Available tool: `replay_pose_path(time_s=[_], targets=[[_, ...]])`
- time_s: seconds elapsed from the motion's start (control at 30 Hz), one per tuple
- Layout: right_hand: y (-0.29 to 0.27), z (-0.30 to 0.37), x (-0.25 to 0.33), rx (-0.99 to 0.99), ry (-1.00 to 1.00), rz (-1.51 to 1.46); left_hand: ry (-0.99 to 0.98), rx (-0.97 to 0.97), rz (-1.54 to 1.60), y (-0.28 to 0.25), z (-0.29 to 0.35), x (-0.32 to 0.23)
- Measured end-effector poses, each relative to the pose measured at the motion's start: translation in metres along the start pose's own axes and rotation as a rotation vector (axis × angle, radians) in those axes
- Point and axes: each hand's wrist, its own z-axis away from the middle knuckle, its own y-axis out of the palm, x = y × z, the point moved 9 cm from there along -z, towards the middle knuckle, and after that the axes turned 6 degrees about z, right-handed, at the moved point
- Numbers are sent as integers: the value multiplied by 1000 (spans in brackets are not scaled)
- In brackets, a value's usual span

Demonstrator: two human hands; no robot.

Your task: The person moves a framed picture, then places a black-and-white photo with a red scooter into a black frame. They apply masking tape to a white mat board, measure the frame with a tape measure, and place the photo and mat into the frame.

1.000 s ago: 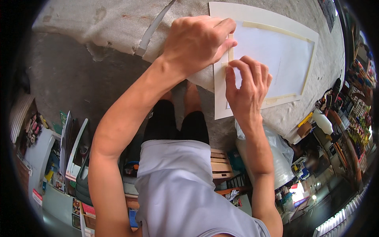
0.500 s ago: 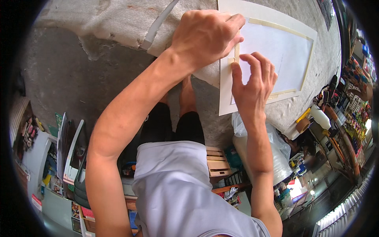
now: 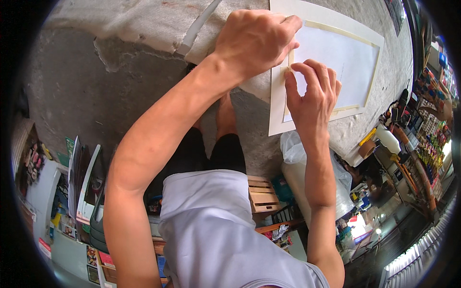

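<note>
A white sheet of paper [image 3: 353,67] lies on a larger pale board [image 3: 277,113], its edges bordered by cream masking tape [image 3: 336,30]. My left hand [image 3: 257,41] is curled closed over the sheet's upper left corner; its thumb tip reaches the left tape strip, but what its fingers hold is hidden. Just below it, my right hand [image 3: 314,89] pinches the masking tape on that same left edge between thumb and index finger. Its other fingers bend above the paper. Faint marks show near the sheet's middle.
A whitish cloth-like cover [image 3: 129,24] with a ragged edge lies under the board. A grey strip [image 3: 197,29] rests left of my left hand. Clear plastic wrapping [image 3: 293,146] and a wooden crate [image 3: 262,194] stand near my body. Cluttered tools and a tape roll [image 3: 367,149] lie at right.
My right thumb and index finger have drawn together on the tape, where a small flap showed before. Both hands and the board sit slightly further right and up in view.
</note>
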Motion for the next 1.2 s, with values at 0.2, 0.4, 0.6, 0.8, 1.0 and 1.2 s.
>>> replay_pose_path(time_s=[0.2, 0.4, 0.6, 0.8, 1.0, 1.2], targets=[[6, 2, 9, 48, -72, 78, 0, 5, -10, -1, 0, 0], [0, 1, 2, 7, -22, 6, 3, -7, -3, -1, 0, 0], [-1, -4, 9, 88, -103, 52, -6, -8, 12, -2, 0, 1], [10, -13, 16, 167, -204, 97, -9, 5, 8, -1, 0, 0], [21, -16, 14, 191, -204, 102, -6, -13, 18, -2, 0, 1], [18, -8, 16, 136, -233, 51, 17, -30, 1, -3, 0, -1]])
